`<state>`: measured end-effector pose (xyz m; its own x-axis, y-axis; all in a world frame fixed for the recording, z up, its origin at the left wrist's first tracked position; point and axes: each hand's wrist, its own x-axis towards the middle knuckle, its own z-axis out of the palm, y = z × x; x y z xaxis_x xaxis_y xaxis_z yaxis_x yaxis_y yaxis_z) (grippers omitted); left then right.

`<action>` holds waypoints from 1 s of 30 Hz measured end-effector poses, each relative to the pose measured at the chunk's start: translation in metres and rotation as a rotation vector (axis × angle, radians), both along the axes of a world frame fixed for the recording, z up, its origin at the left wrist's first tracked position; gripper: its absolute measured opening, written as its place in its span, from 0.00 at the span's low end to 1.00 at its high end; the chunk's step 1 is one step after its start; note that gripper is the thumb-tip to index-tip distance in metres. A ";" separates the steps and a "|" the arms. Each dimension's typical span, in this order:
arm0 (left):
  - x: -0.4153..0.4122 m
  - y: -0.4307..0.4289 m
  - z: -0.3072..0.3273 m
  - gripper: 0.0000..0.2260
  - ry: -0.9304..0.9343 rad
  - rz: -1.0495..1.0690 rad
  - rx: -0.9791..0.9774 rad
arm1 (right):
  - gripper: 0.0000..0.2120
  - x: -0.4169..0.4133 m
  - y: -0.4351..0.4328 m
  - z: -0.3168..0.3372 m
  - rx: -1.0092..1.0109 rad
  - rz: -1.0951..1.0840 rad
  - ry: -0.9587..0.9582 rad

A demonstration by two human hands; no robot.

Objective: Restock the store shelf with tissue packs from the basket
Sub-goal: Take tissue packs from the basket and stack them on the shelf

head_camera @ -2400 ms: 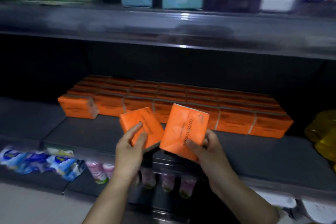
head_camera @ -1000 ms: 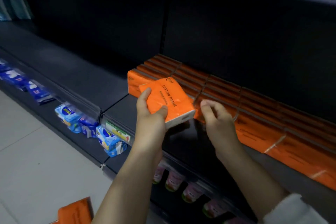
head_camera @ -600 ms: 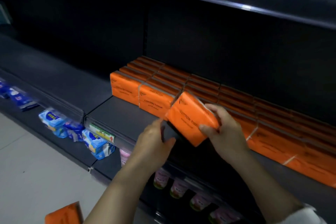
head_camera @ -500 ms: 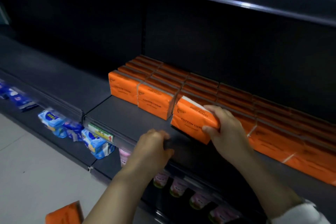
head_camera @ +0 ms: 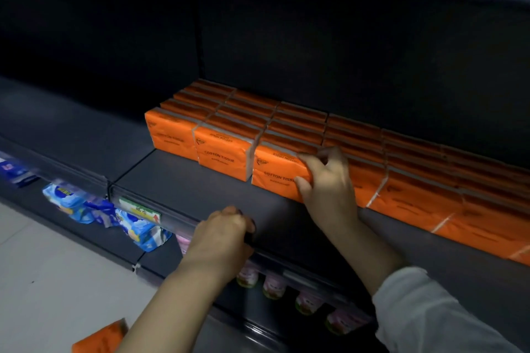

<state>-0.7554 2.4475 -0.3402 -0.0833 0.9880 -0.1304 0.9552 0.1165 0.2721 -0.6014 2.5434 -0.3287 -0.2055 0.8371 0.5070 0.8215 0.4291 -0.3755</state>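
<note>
Tissue pack (head_camera: 274, 178), orange and printed "COTTON TISSUE", stands on edge on the dark shelf (head_camera: 186, 180) at the front of a block of matching packs (head_camera: 301, 123). Its left side touches the neighbouring front pack (head_camera: 223, 153). The person's right hand (head_camera: 327, 180) grips it at its right end, fingers hooked over the top and thumb pressed against the front face. The left hand (head_camera: 226, 235) holds no pack. Its fingers are curled under and it rests on the shelf's front edge, beside a green and white price label (head_camera: 139, 210). A white sleeve (head_camera: 430, 312) covers the right forearm. On the level below hang blue packets (head_camera: 77, 203) and a line of pink bottles (head_camera: 274, 285). Another orange pack (head_camera: 100, 338) shows at the bottom left, above the pale floor; what it lies in is out of view.
</note>
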 end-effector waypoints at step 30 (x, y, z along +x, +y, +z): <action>0.023 0.013 0.007 0.16 -0.334 -0.078 0.231 | 0.19 0.023 -0.016 -0.013 0.042 0.165 -0.003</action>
